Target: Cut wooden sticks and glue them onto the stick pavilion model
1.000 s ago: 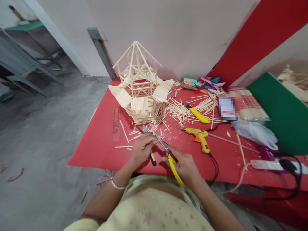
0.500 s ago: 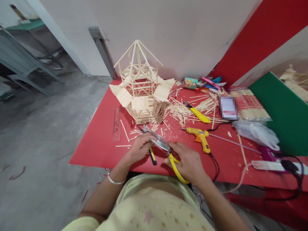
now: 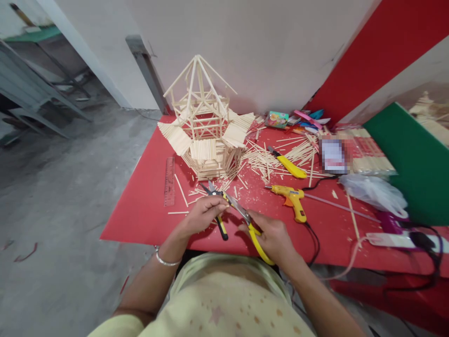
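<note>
My right hand is closed around the yellow handles of a pair of scissors. The metal blades point up and left, toward my other hand. My left hand is pinched at the scissor tips, its thumb and fingertips together; a tiny pale bit shows there, too small to make out. Under the left fingers lie pliers or cutters with black and yellow handles, partly hidden. Beyond the hands stands a model building of thin wooden sticks, with an open, pointed roof frame and slatted lower roof panels.
On the red table lie a clear ruler, loose sticks, a yellow-handled cutter and a yellow glue gun with its cord. A plastic bag, packed sticks and a green board are at the right.
The scissors have turned in my right hand, so the blades look narrower. My left fingertips have shifted slightly from lying along the blade to a pinch by its tip.
</note>
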{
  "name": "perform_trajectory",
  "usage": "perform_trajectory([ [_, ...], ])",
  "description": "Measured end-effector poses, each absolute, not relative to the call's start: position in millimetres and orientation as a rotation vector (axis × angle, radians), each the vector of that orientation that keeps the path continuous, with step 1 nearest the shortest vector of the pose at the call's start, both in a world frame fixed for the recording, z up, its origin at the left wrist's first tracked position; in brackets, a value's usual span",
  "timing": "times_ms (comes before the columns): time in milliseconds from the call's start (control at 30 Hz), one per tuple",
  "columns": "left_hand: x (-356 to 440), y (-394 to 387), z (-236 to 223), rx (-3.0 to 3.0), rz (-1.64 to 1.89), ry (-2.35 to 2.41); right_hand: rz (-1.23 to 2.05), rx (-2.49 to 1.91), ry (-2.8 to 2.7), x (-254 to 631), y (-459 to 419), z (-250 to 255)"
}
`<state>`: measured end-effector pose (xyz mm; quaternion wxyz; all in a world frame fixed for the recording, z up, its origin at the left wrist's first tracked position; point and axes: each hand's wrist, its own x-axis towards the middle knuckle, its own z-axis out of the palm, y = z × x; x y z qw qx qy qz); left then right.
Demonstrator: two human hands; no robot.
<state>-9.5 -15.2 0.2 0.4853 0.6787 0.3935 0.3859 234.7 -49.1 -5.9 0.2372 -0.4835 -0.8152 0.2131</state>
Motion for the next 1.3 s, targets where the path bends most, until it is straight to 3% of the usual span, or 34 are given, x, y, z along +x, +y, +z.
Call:
perform_trajectory([
  [300, -5, -12, -5, 1.561, 1.128, 0.97, 0.417, -1.526, -2.352, 229, -46, 6],
  [933, 0, -17, -2, 1.637, 1.214, 1.049, 0.64, -1.387, -2.164, 222, -51, -10],
  [1133, -1, -16, -8, 1.593, 1.236, 1.042, 0.407, -1.492, -2.307, 225, -44, 1],
  [1300, -1, -18, -7, 1.613, 1.238, 0.974, 0.4, -1.493, -2.361, 228, -47, 10],
])
